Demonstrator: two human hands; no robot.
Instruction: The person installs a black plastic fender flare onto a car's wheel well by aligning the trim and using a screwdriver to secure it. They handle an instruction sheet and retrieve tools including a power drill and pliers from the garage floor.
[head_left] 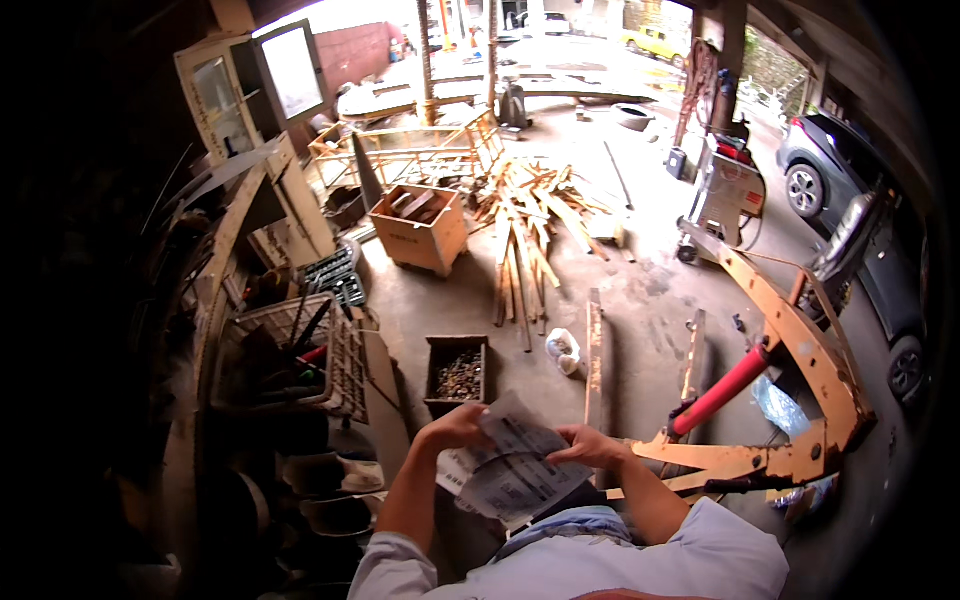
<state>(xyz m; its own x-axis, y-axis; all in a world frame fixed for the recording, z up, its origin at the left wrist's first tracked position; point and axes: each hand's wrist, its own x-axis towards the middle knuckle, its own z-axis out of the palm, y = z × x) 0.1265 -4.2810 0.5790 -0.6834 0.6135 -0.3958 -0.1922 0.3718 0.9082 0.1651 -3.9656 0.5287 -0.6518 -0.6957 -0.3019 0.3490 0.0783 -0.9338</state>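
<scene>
In front of my body I hold printed paper sheets (515, 470), somewhat folded and crumpled. My left hand (452, 428) grips their upper left part, and my right hand (590, 445) is closed on their right side. Just beyond my left hand stands an open dark box (457, 370) of small mixed metal pieces. A white bag or container (563, 350) sits on the floor beyond my right hand. To the right of it is an orange metal machine arm (820, 350) with a red cylinder (720, 385).
A plastic crate of tools (335, 385) and cluttered shelving line my left. Farther ahead are a wooden crate (425, 240), scattered timber strips (525, 225), long beams (593, 340) on the concrete floor (640, 300) and a wheeled machine (730, 190). A dark car (870, 260) stands on the right.
</scene>
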